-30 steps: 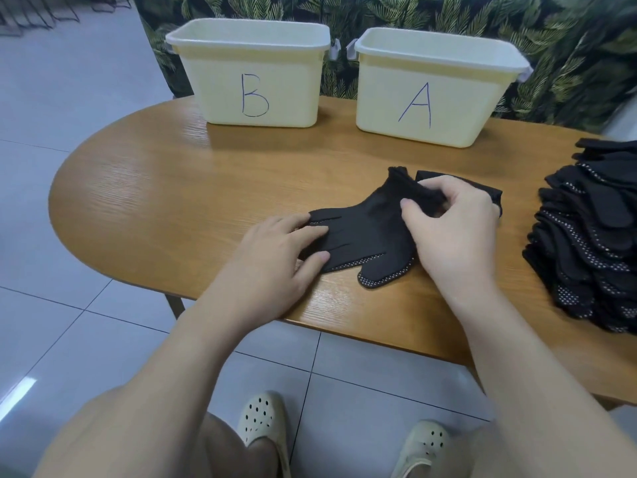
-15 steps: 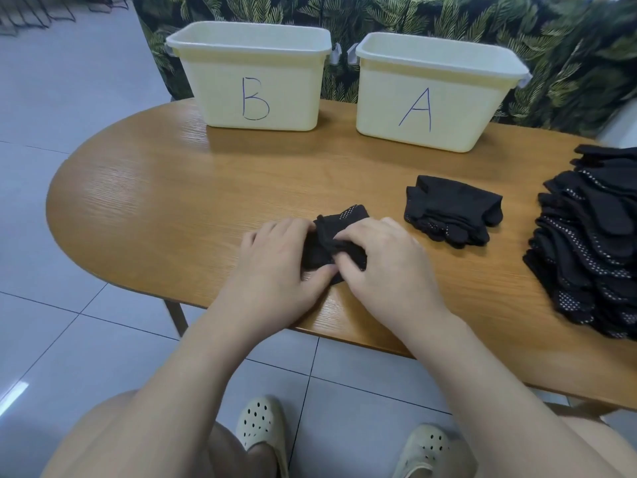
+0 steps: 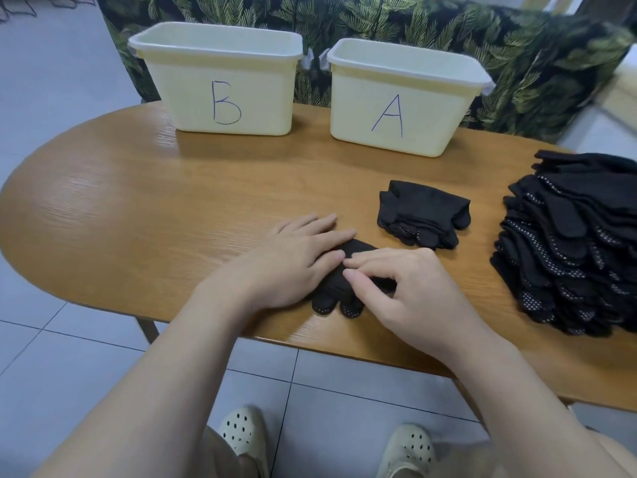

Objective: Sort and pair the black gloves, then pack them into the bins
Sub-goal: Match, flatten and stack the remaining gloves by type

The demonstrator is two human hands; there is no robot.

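Black folded glove pair (image 3: 339, 284) lies at the desk's (image 3: 138, 215) near edge, left hand (image 3: 293, 260) pressing flat, right hand (image 3: 396, 288) pinching its fold. Pairing looks under way; next, carrying the bundle to bin A (image 3: 406, 98) or bin B (image 3: 220, 74).

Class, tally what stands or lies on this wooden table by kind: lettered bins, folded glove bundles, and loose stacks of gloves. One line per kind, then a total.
Lettered bins: 2, bin B and bin A
Folded glove bundles: 2, one lying free, one under both hands
Loose glove stacks: 1
Total: 5
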